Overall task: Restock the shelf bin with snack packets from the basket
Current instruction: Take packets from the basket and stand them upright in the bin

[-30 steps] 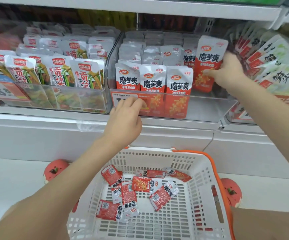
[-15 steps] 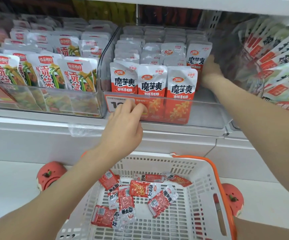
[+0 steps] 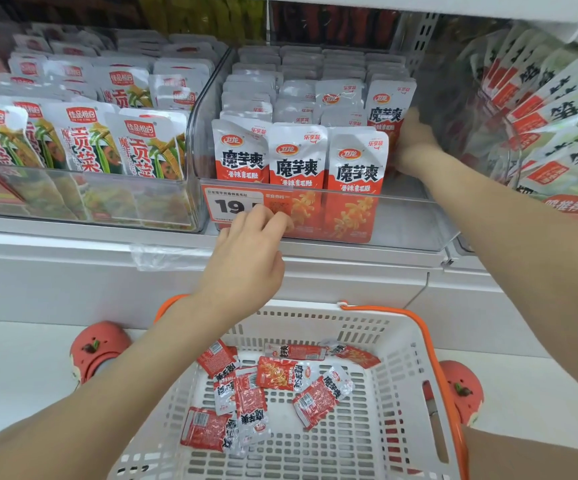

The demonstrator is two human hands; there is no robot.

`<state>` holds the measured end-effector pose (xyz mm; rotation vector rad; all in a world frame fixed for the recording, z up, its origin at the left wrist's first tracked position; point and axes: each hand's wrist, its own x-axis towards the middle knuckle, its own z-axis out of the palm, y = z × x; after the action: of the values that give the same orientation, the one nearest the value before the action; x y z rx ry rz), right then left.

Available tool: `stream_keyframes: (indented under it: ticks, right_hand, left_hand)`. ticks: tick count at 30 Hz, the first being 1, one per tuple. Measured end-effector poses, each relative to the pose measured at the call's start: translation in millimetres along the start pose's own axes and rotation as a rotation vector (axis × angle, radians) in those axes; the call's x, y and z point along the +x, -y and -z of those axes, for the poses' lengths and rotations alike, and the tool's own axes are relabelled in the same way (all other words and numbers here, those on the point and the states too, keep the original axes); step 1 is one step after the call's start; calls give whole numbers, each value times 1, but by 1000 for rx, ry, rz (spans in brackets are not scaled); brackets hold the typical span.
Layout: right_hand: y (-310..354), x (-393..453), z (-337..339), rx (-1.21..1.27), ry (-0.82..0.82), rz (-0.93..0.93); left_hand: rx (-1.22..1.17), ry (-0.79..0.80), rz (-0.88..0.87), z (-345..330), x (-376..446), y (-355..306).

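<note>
Settling a packet [image 3: 386, 109] into the right-hand column of the clear shelf bin [image 3: 412, 220], the right hand [image 3: 414, 140] now sits low inside the bin, against the packet's right edge and next to the bin's right wall. A second ago that packet was lifted above the rows; half a second ago it was partway down; now it stands upright behind the front row, level with its neighbours. The right hand's fingers are hidden behind the packet, so I cannot tell whether they still pinch it or only press it flat.

The left hand [image 3: 249, 258] has barely moved: its loosely bent fingers rest on the bin's front wall, over the price label [image 3: 235, 204] at the front left corner, holding nothing and seemingly steadying the bin.

My reading is that one more packet is now placed, or nearly so, and the step in hand is letting go and squaring it against the row. The front right corner of the bin is bare, so there is room for more.

The snack packets [image 3: 280, 386] yet to be shelved lie scattered flat on the floor of the white basket [image 3: 391, 386] with orange handles, below the shelf edge, roughly eight or nine of them, mostly toward the basket's far left. The task looks well short of finished; the next reach should go down into the basket.
</note>
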<state>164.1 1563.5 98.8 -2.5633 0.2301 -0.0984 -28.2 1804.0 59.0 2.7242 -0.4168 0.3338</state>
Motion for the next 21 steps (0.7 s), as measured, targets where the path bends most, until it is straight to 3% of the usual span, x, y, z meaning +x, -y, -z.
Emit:
stream_keyframes:
  ticks: [14,16,18,21]
  right_hand:
    - [0,-15,8,224,142,-135]
    - [3,-24,16,170,12,-77]
    - [4,-42,27,91,-215,94]
    - [5,-92,42,177,-451,342]
  left_hand:
    - [23,21,31,-1,-3,8]
    - [28,30,32,-2,-5,8]
    - [39,39,38,-3,-10,8]
    - [26,60,50,-9,-26,7]
